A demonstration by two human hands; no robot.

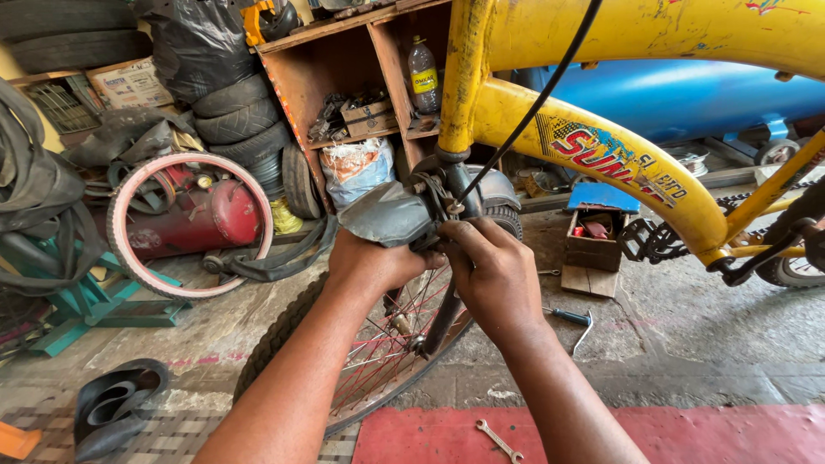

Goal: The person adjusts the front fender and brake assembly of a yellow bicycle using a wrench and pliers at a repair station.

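Note:
A yellow bicycle frame [601, 146] fills the upper right, its front wheel [378, 361] with red spokes pointing toward me. My left hand [374, 262] grips the grey front mudguard [387, 215] just above the tyre. My right hand [490, 271] is closed around the front brake assembly [438, 193] beside the dark fork, where a black cable [533, 103] runs down to it. Both hands touch near the fork crown.
A spanner [498, 440] lies on the red mat [687, 430] below. A screwdriver [571, 318] and a wooden toolbox [593, 245] sit on the concrete at right. A pink-rimmed tyre [185, 223], a red tank, stacked tyres and a wooden shelf [344, 69] stand behind.

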